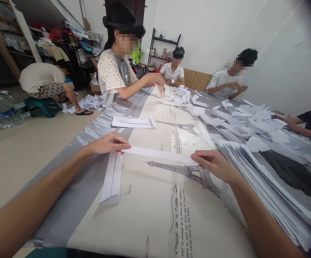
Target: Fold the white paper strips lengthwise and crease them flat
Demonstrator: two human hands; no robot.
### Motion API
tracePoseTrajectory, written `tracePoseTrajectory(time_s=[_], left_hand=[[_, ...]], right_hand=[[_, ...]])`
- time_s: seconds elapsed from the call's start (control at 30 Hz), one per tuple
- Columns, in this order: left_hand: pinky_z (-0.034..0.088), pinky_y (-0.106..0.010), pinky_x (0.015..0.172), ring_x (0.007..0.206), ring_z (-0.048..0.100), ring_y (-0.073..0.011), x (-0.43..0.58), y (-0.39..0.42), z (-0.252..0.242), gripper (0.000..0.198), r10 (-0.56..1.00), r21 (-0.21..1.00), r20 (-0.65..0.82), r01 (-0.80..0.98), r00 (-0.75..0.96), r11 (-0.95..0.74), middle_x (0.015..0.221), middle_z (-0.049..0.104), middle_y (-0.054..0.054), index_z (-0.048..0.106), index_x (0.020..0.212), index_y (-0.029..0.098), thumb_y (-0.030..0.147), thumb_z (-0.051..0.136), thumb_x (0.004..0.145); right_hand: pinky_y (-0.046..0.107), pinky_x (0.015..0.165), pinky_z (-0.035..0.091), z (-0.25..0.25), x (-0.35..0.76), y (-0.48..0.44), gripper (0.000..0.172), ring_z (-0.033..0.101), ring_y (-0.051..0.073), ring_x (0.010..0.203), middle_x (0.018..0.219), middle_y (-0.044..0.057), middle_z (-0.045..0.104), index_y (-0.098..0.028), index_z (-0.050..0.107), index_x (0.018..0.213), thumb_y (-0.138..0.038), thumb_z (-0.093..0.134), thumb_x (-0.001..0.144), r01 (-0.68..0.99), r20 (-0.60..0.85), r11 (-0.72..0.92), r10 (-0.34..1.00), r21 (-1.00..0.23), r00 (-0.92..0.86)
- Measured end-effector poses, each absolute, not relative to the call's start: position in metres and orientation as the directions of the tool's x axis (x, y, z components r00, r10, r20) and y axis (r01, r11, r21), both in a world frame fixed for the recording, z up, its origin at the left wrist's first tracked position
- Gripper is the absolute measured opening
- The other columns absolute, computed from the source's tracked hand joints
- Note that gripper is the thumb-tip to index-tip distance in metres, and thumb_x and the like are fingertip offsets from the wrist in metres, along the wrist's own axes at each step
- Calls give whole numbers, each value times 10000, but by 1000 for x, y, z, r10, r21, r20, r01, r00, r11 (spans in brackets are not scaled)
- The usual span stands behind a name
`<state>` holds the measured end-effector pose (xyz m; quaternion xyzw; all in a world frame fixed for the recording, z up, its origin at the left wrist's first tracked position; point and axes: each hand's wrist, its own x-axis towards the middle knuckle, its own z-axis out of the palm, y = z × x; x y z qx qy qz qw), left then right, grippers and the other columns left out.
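A narrow folded paper strip stretches between my hands, just over the printed tablecloth. My left hand pinches its left end, thumb against fingers. At the other end, my right hand grips the strip between thumb and fingers. Below my left hand lies a folded white paper piece with a dark line along its length. Farther off, another folded paper piece rests crosswise on the cloth.
A stack of white paper sheets lies to the right, beside a dark cloth. Behind it spreads a heap of folded papers. Several people sit around the table; one person crouches on a green stool at left.
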<state>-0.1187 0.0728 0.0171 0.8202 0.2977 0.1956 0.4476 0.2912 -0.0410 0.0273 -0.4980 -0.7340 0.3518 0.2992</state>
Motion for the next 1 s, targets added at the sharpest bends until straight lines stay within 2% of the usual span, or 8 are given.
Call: tracePoseTrajectory(time_s=[0.3,0.37,0.47,0.53,0.63,0.83,0.93,1.0], left_hand=[[360,-191,485,513,459,-86,-125,86,6,369,662,847,40,326,749,-420,611,616,-17,695,674,138,436,671,890],[337,-195,462,490,436,-82,-124,85,6,378,676,849,60,318,735,-421,582,607,-15,690,648,138,434,679,883],[304,-202,439,470,404,-78,-119,79,8,382,676,853,79,302,733,-427,549,589,-9,696,634,139,432,688,879],[287,-208,430,465,385,-74,-115,75,9,382,673,857,88,288,734,-426,538,573,-6,703,635,136,433,694,875],[280,-210,426,468,389,-76,-114,74,7,365,694,867,81,293,715,-403,536,556,-3,721,676,130,443,706,864],[323,-193,450,500,427,-84,-118,79,4,341,756,899,28,314,654,-305,570,524,12,718,742,138,464,722,841],[333,-195,456,489,416,-81,-116,78,6,357,738,903,-1,317,674,-289,554,510,19,693,718,142,473,713,849],[344,-200,464,484,422,-83,-114,77,6,361,723,900,-28,332,690,-282,554,526,17,691,724,144,479,703,857]], right_hand=[[269,473,400,19,294,-39,353,486,113,491,596,10,594,-191,739,806,-459,586,977,588,-3,233,928,-775,-372],[293,549,473,18,288,-39,333,577,148,604,739,51,673,-198,755,878,-458,574,982,633,20,277,924,-723,-382],[384,754,552,14,270,-42,307,660,219,850,1044,90,713,-248,726,1158,-450,596,968,730,91,349,925,-588,-369],[418,822,557,9,256,-46,341,668,240,926,1117,75,704,-295,669,1272,-414,617,957,767,107,381,917,-516,-384],[401,768,573,2,240,-53,321,675,236,913,1133,52,699,-338,647,1295,-331,566,984,800,130,416,907,-432,-401],[427,773,581,-2,234,-58,454,665,274,981,1190,95,676,-319,512,1462,-272,521,1010,819,268,521,847,-241,-460],[435,769,576,-4,236,-56,422,662,275,966,1140,95,688,-300,542,1429,-224,491,1017,841,370,511,827,-177,-425],[455,805,567,-6,235,-55,362,646,292,1030,1181,100,677,-277,602,1342,-192,484,1011,861,452,487,807,-146,-379]])
